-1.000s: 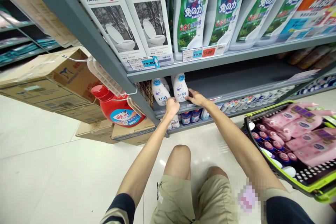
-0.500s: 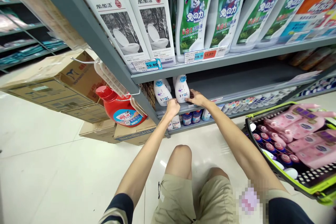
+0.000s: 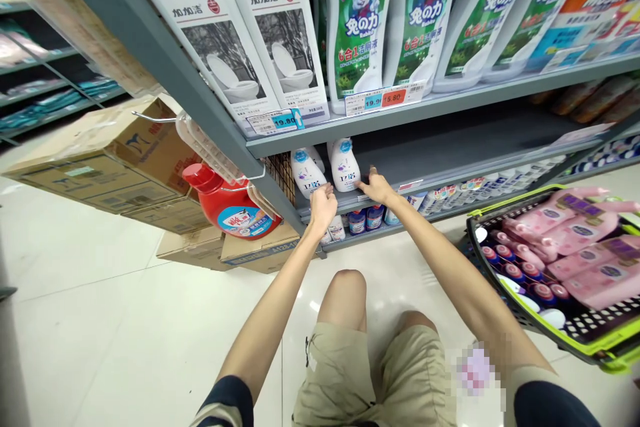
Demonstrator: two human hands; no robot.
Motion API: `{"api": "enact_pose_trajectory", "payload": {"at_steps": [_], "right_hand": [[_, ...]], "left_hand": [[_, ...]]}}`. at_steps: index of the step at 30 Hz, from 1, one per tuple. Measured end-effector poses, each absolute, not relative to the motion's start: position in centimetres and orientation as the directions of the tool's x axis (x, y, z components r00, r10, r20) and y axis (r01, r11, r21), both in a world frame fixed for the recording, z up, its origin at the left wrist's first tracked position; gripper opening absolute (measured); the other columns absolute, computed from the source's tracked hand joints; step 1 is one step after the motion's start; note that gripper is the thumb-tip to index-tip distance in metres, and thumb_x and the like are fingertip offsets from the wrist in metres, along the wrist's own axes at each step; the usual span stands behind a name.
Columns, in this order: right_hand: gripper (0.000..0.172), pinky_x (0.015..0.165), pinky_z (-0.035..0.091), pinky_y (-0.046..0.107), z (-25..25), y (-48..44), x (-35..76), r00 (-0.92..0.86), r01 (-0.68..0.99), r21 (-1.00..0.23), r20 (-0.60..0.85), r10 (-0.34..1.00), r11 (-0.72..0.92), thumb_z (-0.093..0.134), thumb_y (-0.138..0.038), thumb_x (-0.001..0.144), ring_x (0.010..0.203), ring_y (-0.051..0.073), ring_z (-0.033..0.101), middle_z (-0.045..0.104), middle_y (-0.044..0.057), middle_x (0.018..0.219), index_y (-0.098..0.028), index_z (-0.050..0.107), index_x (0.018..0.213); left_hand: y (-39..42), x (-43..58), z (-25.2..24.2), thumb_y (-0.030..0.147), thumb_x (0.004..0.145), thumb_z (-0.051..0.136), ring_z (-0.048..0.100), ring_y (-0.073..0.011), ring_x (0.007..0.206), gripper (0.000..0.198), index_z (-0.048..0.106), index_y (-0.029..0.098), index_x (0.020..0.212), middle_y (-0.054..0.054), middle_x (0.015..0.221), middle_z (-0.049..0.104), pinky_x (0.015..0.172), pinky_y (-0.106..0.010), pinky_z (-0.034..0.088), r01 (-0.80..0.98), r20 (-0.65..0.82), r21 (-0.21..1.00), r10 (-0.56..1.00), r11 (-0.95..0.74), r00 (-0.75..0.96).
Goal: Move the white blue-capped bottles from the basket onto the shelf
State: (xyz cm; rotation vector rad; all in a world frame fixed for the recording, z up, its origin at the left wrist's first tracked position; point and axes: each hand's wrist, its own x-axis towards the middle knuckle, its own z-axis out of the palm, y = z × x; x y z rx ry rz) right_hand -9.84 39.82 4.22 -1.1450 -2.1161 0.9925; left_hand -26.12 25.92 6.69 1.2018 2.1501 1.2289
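Two white bottles with purple and blue print stand at the left end of the middle shelf [image 3: 450, 153]: a left bottle [image 3: 307, 172] and a right bottle [image 3: 345, 165], with more white bottles partly hidden behind them. My left hand [image 3: 323, 205] is in front of the left bottle's lower right corner, fingers curled in; whatever they may hold is hidden. At the lower right side of the right bottle is my right hand [image 3: 377, 187], its thumb by the bottle's base and its fingers apart from the thumb, not wrapped round it.
Above, the upper shelf holds white cartons [image 3: 285, 47] and green-labelled bottles [image 3: 357, 27]. Small jars [image 3: 375, 217] line the bottom shelf. A black basket with green rim [image 3: 520, 195], full of pink packs, stands right. Cardboard boxes [image 3: 100, 153] and a red detergent jug [image 3: 235, 210] are left.
My left hand has shifted slightly left and turned, its fingers still curled. My right hand stays beside the right bottle, its fingers a little more raised. The view has moved slightly.
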Motion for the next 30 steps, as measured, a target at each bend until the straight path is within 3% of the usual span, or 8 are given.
{"api": "enact_pose_trajectory", "payload": {"at_steps": [4, 6, 7, 9, 12, 16, 19, 30], "right_hand": [[0.047, 0.125, 0.042, 0.049, 4.5, 34.4, -9.2, -0.391, 0.388, -0.766, 0.366, 0.844, 0.512, 0.050, -0.037, 0.107, 0.144, 0.033, 0.055, 0.062, 0.018, 0.147, -0.017, 0.055, 0.149], [0.038, 0.121, 0.047, 0.045, 4.5, 31.6, -9.8, -0.522, 0.334, -0.752, 0.354, 0.776, 0.569, 0.049, -0.038, 0.108, 0.134, 0.030, 0.062, 0.066, 0.013, 0.141, -0.024, 0.063, 0.140], [0.036, 0.118, 0.050, 0.042, 4.4, 30.4, -10.4, -0.593, 0.328, -0.747, 0.315, 0.741, 0.579, 0.051, -0.039, 0.108, 0.127, 0.029, 0.067, 0.067, 0.011, 0.141, -0.026, 0.065, 0.138], [0.036, 0.109, 0.055, 0.041, 4.3, 28.6, -11.9, -0.671, 0.354, -0.734, 0.233, 0.704, 0.580, 0.058, -0.041, 0.106, 0.114, 0.027, 0.072, 0.067, 0.009, 0.143, -0.026, 0.066, 0.138], [0.034, 0.103, 0.057, 0.042, 3.9, 27.6, -14.1, -0.640, 0.428, -0.718, 0.189, 0.745, 0.549, 0.062, -0.038, 0.104, 0.111, 0.030, 0.073, 0.072, 0.012, 0.135, -0.022, 0.068, 0.134], [0.028, 0.108, 0.054, 0.044, 3.6, 27.8, -15.4, -0.562, 0.522, -0.695, 0.157, 0.812, 0.495, 0.054, -0.036, 0.107, 0.118, 0.032, 0.071, 0.077, 0.014, 0.120, -0.022, 0.072, 0.124], [0.027, 0.109, 0.054, 0.049, 3.5, 28.4, -15.9, -0.485, 0.596, -0.683, 0.113, 0.867, 0.422, 0.061, -0.041, 0.104, 0.118, 0.034, 0.071, 0.078, 0.014, 0.116, -0.022, 0.074, 0.117], [0.023, 0.110, 0.053, 0.048, 3.5, 29.9, -17.0, -0.378, 0.692, -0.662, 0.006, 0.926, 0.287, 0.072, -0.041, 0.096, 0.117, 0.030, 0.070, 0.077, 0.011, 0.117, -0.021, 0.077, 0.107]], "left_hand": [[17.9, -23.7, 5.2, 0.022, 0.102, 0.049, 0.077, -0.0157, 0.111, 0.035, 0.069, 0.018, 0.131, -0.010, 0.123, 0.080, 0.099, -0.028, 0.059, 0.380, 0.131, 0.917, 0.804, 0.124, -0.580], [11.6, -21.2, 2.8, 0.035, 0.104, 0.047, 0.075, -0.0159, 0.079, 0.029, 0.073, 0.022, 0.100, -0.003, 0.087, 0.079, 0.075, -0.027, 0.060, 0.350, 0.057, 0.918, 0.812, 0.186, -0.581], [8.2, -19.8, 1.3, 0.039, 0.104, 0.046, 0.068, -0.0158, 0.063, 0.037, 0.067, 0.023, 0.078, 0.001, 0.067, 0.069, 0.063, -0.028, 0.055, 0.379, 0.011, 0.893, 0.831, 0.242, -0.557], [1.2, -17.0, -1.7, 0.042, 0.102, 0.050, 0.053, -0.0152, 0.047, 0.050, 0.047, 0.025, 0.054, 0.004, 0.048, 0.048, 0.048, -0.029, 0.040, 0.443, -0.027, 0.851, 0.868, 0.281, -0.496], [-7.9, -14.2, -5.5, 0.035, 0.098, 0.056, 0.045, -0.0143, 0.041, 0.054, 0.036, 0.024, 0.049, 0.004, 0.044, 0.040, 0.046, -0.031, 0.033, 0.505, 0.004, 0.827, 0.895, 0.248, -0.446], [-14.9, -13.0, -8.3, 0.016, 0.097, 0.053, 0.051, -0.0154, 0.046, 0.039, 0.044, 0.025, 0.060, 0.002, 0.053, 0.051, 0.049, -0.032, 0.038, 0.756, 0.300, 0.655, 0.920, -0.007, -0.251], [-16.7, -12.6, -8.9, 0.009, 0.093, 0.055, 0.053, -0.0164, 0.047, 0.037, 0.046, 0.026, 0.062, 0.002, 0.054, 0.052, 0.049, -0.033, 0.039, 0.840, 0.440, 0.540, 0.868, -0.051, -0.230], [-18.4, -11.4, -9.7, 0.011, 0.095, 0.056, 0.055, -0.0145, 0.051, 0.037, 0.048, 0.025, 0.062, 0.002, 0.057, 0.054, 0.055, -0.031, 0.040, 0.856, 0.456, 0.517, 0.856, -0.030, -0.246]]}}
